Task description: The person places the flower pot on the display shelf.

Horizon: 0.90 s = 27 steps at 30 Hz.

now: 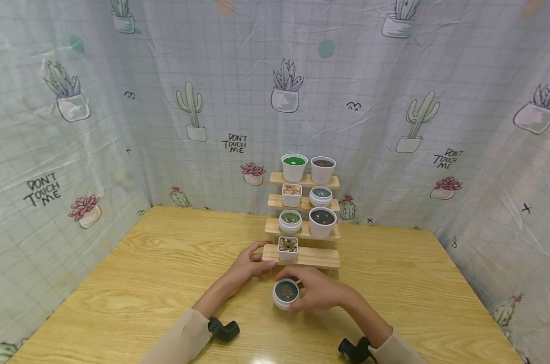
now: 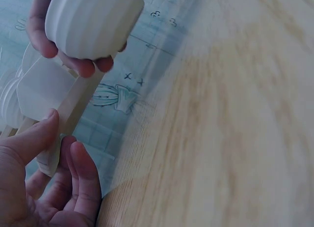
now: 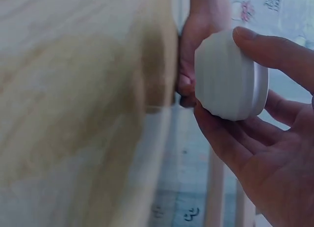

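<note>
My right hand (image 1: 320, 289) grips a round white ribbed pot (image 1: 286, 294) with a dark top, holding it in front of a stepped wooden stand (image 1: 318, 257). In the right wrist view the pot (image 3: 228, 74) sits between thumb and fingers, off the table. My left hand (image 1: 247, 263) pinches the left end of the stand's lowest shelf; in the left wrist view its thumb lies on the board (image 2: 68, 109) and fingers curl beneath. On that shelf, near the left hand, stands a square white pot (image 1: 288, 248) filled with pebbles.
Higher shelves carry several white pots, among them a green-topped one (image 1: 294, 168) and a dark-topped one (image 1: 322, 221). The stand rests on a wooden table (image 1: 188, 242). A cactus-print curtain (image 1: 238, 91) hangs behind and at both sides.
</note>
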### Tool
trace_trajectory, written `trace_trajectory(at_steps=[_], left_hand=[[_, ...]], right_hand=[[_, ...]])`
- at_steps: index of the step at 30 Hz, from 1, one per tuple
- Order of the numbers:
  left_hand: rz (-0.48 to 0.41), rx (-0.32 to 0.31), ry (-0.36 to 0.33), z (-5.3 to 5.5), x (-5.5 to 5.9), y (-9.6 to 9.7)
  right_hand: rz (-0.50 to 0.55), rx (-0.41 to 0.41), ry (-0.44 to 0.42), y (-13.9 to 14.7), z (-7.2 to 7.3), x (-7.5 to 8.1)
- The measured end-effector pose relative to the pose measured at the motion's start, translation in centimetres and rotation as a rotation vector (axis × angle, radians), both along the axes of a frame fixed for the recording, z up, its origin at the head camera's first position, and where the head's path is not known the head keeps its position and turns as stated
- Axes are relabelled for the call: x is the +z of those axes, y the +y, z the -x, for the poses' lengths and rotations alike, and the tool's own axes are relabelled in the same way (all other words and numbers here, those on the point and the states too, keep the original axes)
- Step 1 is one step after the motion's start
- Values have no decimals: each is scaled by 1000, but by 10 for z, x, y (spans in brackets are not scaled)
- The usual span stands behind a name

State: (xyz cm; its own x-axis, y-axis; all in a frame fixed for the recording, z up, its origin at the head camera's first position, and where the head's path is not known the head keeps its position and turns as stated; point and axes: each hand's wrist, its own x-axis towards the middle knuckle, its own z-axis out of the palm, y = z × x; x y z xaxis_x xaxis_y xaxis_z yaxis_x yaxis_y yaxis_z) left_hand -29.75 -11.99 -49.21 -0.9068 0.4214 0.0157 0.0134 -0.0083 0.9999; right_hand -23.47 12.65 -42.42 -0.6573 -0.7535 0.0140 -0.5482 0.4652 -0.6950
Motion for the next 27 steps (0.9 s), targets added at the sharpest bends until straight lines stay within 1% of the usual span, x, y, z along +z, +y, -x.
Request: trace_trajectory(at_steps=[5,10,14,17,20,22,27], left_hand=[[6,2,-4,0,1,0],[10,3,-11,0,1,0],[7,9,-14,0,2,1],[10,13,-14,0,2,1],[14,15,-12,0,2,1],[17,15,-10,0,1,1],[25,17,-5,1,0,0]], right_hand=[[8,0,-7,9,0,12],[43,-9,-12,19,1,23],[66,-24,34,28,3,31],[66,-53,64,35,4,35],[69,-97,46,43,6,38],[82,-128,19,47,7,39],[109,-173,25,59,14,38]])
